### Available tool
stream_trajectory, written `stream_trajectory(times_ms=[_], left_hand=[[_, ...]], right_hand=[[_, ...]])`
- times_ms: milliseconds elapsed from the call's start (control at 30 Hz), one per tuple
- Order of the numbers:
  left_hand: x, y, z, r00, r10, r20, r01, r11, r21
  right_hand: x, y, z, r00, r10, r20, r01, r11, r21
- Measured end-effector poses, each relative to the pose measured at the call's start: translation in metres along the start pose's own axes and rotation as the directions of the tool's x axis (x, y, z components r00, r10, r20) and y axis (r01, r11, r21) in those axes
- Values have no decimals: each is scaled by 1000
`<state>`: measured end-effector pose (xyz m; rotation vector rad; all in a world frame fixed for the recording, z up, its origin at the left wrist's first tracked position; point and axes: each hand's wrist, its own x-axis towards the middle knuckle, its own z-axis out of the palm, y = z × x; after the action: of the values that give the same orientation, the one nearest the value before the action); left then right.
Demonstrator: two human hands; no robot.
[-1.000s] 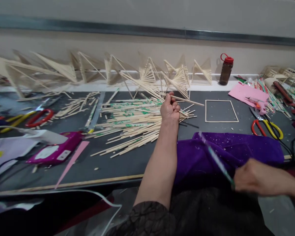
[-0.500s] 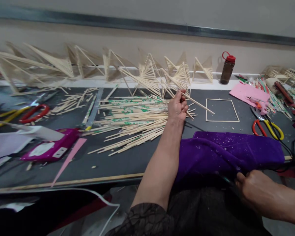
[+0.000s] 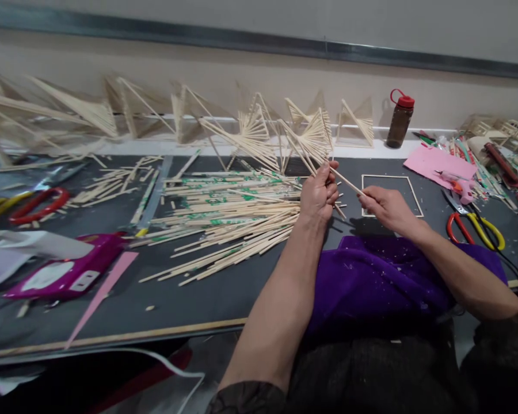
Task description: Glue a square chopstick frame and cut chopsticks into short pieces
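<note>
Right of the middle of the frame, one long stick (image 3: 349, 184) is held by both hands. It is gripped by the left hand (image 3: 319, 192), and its lower right end is pinched by the right hand (image 3: 382, 207). Another stick (image 3: 340, 211) is held in the left hand too. Both hands are closed. A big pile of sticks (image 3: 233, 213) is spread on the dark counter (image 3: 176, 305), to the left of the left hand. A flat square made of sticks (image 3: 392, 176) is partly covered by the right hand. Below it, a purple cloth (image 3: 371, 282) is seen. Pointy stick shapes (image 3: 259, 135) are lined up along the wall, and a brown bottle (image 3: 399, 123) with a red lid is seen at the upper right.
</note>
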<state>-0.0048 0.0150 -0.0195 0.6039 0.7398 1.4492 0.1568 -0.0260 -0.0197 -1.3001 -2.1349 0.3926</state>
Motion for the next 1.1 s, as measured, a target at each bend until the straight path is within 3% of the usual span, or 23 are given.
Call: stream_trajectory(times_ms=[100,233,533,767,1100], left_hand=[[2,-3,0,999,-27,17,27,1000,-3],[2,-8,4,987,-117,106,120,993,-13],[-5,-22,12,980,-144,134,139,989,45],[-5,-23,11,961,-207,184,204,978,38],[-6,-27,13,950,-237,201,237,971,26]], right_hand=[[1,8,15,985,150,82,-167,948,271],[-5,13,19,942,299,151,-330,748,576],[-5,17,18,980,185,79,-197,816,543],[-8,12,15,944,265,198,-330,723,607],[-7,9,17,933,275,230,-359,719,595]])
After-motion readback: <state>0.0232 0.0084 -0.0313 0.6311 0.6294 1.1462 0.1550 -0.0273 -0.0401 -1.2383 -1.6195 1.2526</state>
